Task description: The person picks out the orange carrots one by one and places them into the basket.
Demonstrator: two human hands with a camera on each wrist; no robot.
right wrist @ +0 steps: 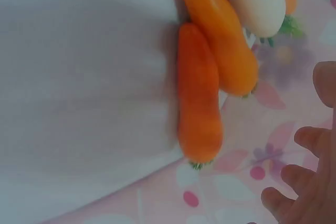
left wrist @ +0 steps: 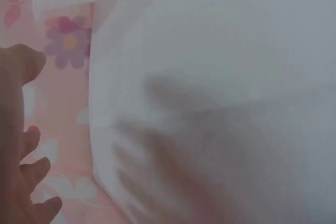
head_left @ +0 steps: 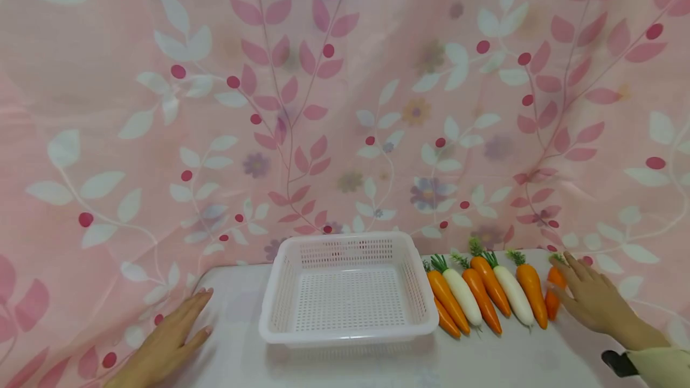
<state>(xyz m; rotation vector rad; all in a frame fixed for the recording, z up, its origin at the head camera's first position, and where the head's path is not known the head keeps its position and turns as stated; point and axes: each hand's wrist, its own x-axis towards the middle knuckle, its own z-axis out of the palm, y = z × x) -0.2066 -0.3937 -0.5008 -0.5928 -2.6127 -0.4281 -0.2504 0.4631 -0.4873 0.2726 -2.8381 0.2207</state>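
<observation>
Head view: on the worktop (head_left: 232, 310), the rightmost carrot (head_left: 551, 304) lies tip toward the camera, just left of the right hand (head_left: 595, 301), much nearer than the left hand (head_left: 167, 340); both hands' fingers (head_left: 577, 266) extend loosely, empty.

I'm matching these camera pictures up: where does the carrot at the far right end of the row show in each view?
Head: carrot at lower right, partly hidden by the right hand.
Left wrist: not in it.
Right wrist: carrot just right of centre, leafy end down.
Shared landmark: the white tabletop, in all three.
</observation>
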